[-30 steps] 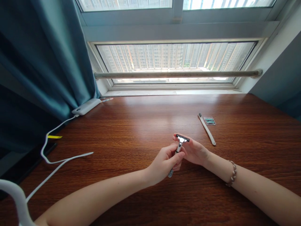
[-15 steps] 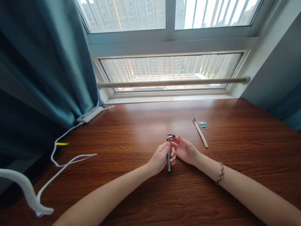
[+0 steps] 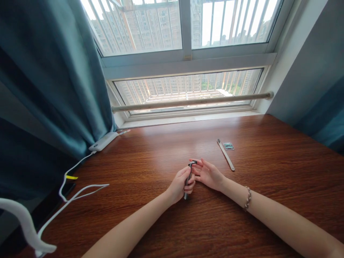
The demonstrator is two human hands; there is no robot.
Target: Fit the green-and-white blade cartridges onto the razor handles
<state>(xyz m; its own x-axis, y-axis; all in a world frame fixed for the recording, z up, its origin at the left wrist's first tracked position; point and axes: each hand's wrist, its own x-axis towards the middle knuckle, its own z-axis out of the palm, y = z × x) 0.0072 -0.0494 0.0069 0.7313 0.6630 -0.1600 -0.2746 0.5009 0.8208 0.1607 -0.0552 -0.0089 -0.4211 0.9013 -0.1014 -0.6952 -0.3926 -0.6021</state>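
My left hand [image 3: 180, 183] is closed round the handle of a dark and silver razor [image 3: 187, 182], which tilts with its head up. Beside the razor's head is my right hand [image 3: 209, 174], fingers apart and slightly bent, palm turned toward it. Its fingertips reach behind the head; whether they touch it I cannot tell. A bracelet circles my right wrist. Farther off on the desk lies a white toothbrush-like stick [image 3: 226, 155] with a dark tip. Close to that sits a small clear pack [image 3: 228, 146] with teal strips, perhaps blades.
The brown wooden desk [image 3: 150, 150] runs up to a barred window. A white power strip [image 3: 103, 142] lies at the back left, by a blue curtain [image 3: 61, 79]. White cable [image 3: 80, 191] loops across the left side, near a curved white stand [image 3: 24, 222].
The view has tilted and shifted a little. The razor now leans more to the right at its head, still in my left hand. My right fingers have spread slightly beside the head.
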